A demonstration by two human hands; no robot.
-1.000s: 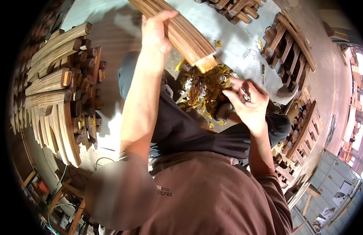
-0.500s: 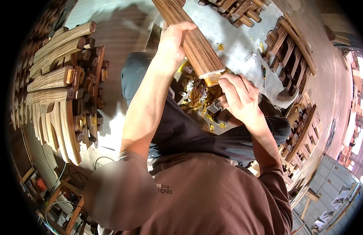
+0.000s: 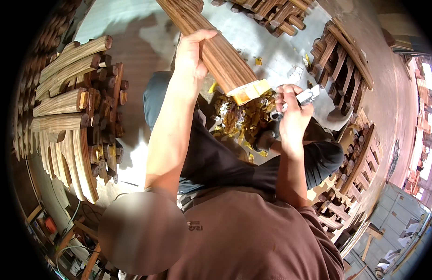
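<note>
Left hand (image 3: 190, 55) clasps the wooden beam (image 3: 226, 60), thumb over it! Right hand (image 3: 293, 114), fingers curled round a metal tool (image 3: 309, 94), near the beam's end.

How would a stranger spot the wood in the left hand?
From the brown shirt at the bottom, follow the bare left forearm up to the left hand. It grips a long, brown, streaky-grained wooden bar, slanting down rightward to a yellow-amber end above a pile of crumpled yellow scraps. Unlike the brown wooden pieces stacked on either side, it alone is held in a hand.
</note>
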